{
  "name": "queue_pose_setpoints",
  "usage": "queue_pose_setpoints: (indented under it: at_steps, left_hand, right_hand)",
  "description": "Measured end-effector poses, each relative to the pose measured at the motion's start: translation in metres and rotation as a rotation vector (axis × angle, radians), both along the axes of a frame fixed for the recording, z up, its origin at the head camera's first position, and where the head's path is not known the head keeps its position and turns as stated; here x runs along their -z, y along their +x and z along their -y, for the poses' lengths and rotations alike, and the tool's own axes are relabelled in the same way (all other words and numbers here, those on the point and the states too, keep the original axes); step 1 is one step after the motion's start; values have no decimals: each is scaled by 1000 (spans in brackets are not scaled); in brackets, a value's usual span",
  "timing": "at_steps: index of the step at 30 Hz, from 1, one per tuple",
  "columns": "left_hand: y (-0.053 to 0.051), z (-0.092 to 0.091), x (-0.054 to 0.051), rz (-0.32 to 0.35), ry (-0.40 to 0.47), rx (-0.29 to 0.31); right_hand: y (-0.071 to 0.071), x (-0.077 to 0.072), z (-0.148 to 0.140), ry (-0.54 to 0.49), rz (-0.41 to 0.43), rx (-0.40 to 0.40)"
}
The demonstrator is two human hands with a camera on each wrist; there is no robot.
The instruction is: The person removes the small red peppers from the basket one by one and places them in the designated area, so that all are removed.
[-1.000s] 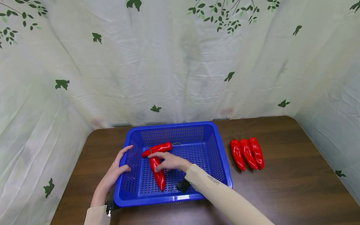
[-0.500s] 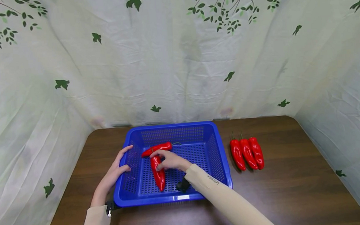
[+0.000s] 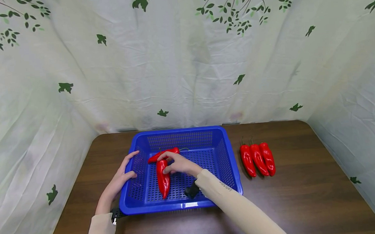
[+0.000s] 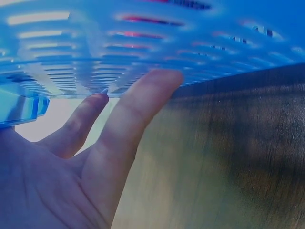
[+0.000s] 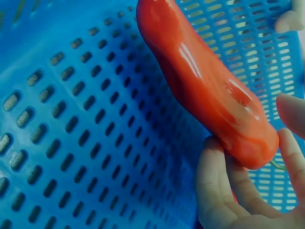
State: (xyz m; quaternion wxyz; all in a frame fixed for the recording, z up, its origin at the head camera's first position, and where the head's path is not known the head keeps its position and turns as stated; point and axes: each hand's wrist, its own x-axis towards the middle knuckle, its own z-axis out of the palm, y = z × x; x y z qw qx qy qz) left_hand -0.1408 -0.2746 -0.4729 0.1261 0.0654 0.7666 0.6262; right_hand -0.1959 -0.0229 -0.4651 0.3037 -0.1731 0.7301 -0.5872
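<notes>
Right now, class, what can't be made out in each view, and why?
Head: part of the rear pepper, behind the right hand; the sleeve lettering, too small to read.
Left wrist: the red shapes, mostly hidden by the basket.
Right wrist: the tip of the held pepper, cut off by the top edge.

The basket (image 3: 160, 208) stands on the table (image 3: 310, 195) before the curtain (image 3: 185, 61); inside, the rear pepper (image 3: 153, 159) lies behind the front pepper (image 3: 163, 181), which the right hand (image 3: 181, 165) holds; the left hand (image 3: 121, 175) touches the basket's left side; three peppers (image 3: 259, 160) lie rightward.
</notes>
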Motion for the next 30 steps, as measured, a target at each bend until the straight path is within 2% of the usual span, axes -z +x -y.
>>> queue_pose_setpoints:
  at_steps: [5,17,30]
  left_hand:
    - [1,-1,-2,-2,9,-1]
    - [1,-1,-1,-7,15,5]
    - [0,0,-1,1,9,1]
  right_hand:
    - [-2,-4,-6,-38,29,5]
    - [-7,-12,-25,-113,36,33]
    - [-11,-20,-43,-141,13,74]
